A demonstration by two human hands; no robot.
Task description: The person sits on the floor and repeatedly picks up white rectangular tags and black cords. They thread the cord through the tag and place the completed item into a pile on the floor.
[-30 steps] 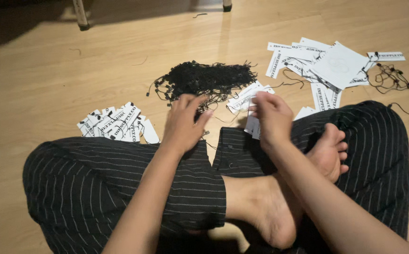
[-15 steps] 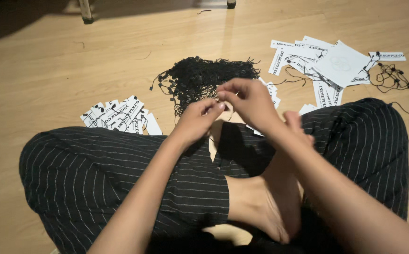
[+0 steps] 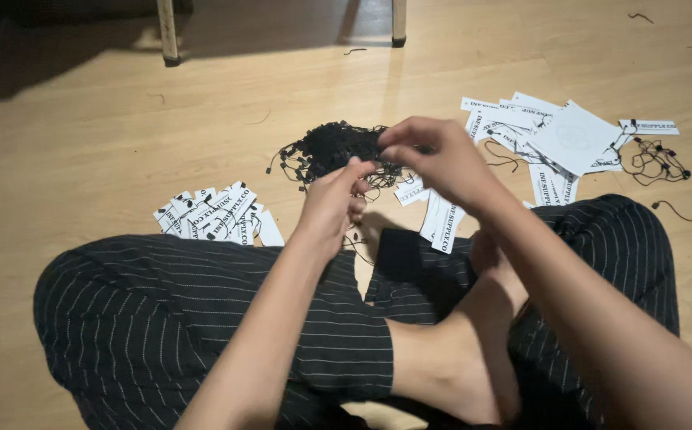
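Head view: right hand point(image 3: 441, 163) and left hand point(image 3: 331, 203) pinch what looks like a black string at the string pile point(image 3: 326, 147), mid-frame. Strung tags point(image 3: 214, 216) lie left; more tags point(image 3: 569, 139) wait upper right.

We're looking down from our head, close over our crossed legs point(image 3: 226, 318), facing forward across the wooden floor point(image 3: 83, 135) toward furniture legs point(image 3: 167, 32) at the top; just this one view.
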